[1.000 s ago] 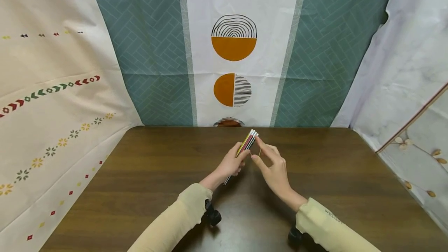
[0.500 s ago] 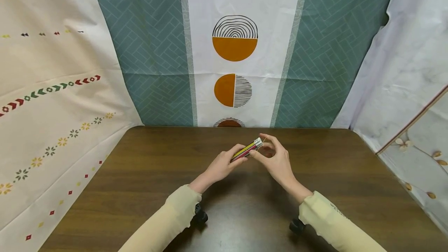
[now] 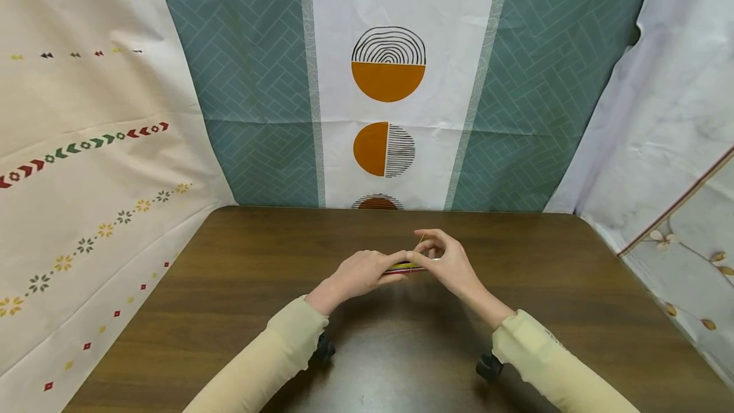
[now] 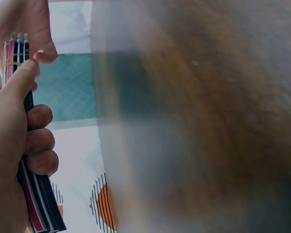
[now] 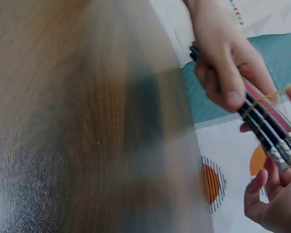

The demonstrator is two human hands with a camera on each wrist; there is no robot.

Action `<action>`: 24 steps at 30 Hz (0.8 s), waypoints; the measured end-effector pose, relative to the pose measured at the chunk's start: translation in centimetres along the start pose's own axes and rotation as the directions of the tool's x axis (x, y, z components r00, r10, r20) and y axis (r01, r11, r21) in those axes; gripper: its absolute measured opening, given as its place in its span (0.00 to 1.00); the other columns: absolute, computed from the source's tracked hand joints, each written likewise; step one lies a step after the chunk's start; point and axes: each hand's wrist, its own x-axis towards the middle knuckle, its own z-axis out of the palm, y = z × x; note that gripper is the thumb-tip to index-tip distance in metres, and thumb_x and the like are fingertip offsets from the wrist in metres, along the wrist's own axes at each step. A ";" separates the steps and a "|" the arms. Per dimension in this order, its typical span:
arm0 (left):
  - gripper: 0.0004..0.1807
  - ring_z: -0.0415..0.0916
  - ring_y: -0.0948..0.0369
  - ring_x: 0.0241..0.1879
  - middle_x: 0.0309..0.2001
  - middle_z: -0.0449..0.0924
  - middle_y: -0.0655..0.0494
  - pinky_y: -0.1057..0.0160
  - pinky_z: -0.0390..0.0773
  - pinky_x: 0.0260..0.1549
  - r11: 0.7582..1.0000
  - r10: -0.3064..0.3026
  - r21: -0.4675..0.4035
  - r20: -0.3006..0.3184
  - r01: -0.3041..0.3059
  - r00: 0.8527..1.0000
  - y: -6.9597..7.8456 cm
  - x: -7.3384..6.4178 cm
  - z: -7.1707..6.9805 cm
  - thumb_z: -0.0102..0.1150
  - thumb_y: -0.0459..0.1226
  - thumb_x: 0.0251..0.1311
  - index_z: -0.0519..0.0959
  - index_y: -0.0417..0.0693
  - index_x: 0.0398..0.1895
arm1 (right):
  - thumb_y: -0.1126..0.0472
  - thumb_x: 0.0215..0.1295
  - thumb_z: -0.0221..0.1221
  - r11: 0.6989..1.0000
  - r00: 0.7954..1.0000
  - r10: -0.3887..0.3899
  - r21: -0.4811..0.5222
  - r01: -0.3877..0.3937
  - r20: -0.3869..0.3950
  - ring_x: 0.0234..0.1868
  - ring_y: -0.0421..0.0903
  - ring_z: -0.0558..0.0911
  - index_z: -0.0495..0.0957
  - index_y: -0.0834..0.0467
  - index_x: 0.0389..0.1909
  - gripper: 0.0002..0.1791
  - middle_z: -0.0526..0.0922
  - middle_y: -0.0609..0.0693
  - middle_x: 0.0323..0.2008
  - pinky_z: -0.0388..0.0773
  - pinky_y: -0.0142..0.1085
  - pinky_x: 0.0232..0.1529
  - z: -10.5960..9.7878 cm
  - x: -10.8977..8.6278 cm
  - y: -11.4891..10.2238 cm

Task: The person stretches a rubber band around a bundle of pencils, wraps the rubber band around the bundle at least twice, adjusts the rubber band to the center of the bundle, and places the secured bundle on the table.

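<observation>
A bundle of several striped pencils (image 4: 36, 204), red, black and yellow with silvery ends, lies nearly level in the head view. My left hand (image 3: 358, 273) grips it, its fingers curled round the shafts and its thumb along them in the left wrist view. Near the silvery ends a thin yellow rubber band (image 5: 263, 99) crosses the pencils, one strand drawn out to a fingertip of my right hand (image 3: 455, 269). The right thumb is at the bundle beside the left fingertips, the forefinger arched above. In the head view, the right hand covers the pencils' silvery ends.
Both hands are over a dark brown wooden table (image 3: 246, 247). Behind its far edge hangs a teal and white cloth (image 3: 264, 113) with orange half circles. Pale patterned cloths flank both sides. A black wrist camera (image 3: 489, 367) hangs under the right cuff.
The pencil bundle has swung from steeply slanted to nearly level, its silvery end toward the right hand. The band, earlier stretched between right thumb and forefinger, now lies across the pencils.
</observation>
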 end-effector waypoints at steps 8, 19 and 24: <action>0.19 0.66 0.69 0.20 0.25 0.78 0.65 0.73 0.65 0.22 0.998 0.060 0.004 0.066 -0.060 0.996 0.2 -0.7 0.9 0.57 0.54 0.67 0.74 0.60 0.57 | 0.52 0.62 0.66 0.957 0.961 0.202 0.173 -0.234 0.188 0.44 0.42 0.84 0.75 0.54 0.63 0.29 0.88 0.54 0.47 0.79 0.41 0.50 -0.6 0.6 1.0; 0.18 0.64 0.71 0.20 0.25 0.76 0.66 0.76 0.60 0.22 0.992 0.128 -0.015 0.077 -0.127 0.989 1.7 -0.7 1.1 0.59 0.53 0.65 0.75 0.60 0.54 | 0.54 0.71 0.58 0.905 0.948 0.213 0.318 -0.283 0.236 0.43 0.45 0.89 0.70 0.68 0.65 0.29 0.84 0.64 0.52 0.82 0.39 0.50 0.1 1.5 2.6; 0.18 0.63 0.70 0.19 0.25 0.76 0.65 0.76 0.60 0.21 0.989 0.124 -0.095 0.074 -0.117 0.990 2.2 -0.5 0.8 0.59 0.52 0.65 0.74 0.59 0.54 | 0.49 0.76 0.50 0.916 0.957 0.185 0.313 -0.251 0.225 0.44 0.47 0.89 0.72 0.70 0.63 0.29 0.83 0.66 0.52 0.83 0.38 0.48 0.8 1.7 2.6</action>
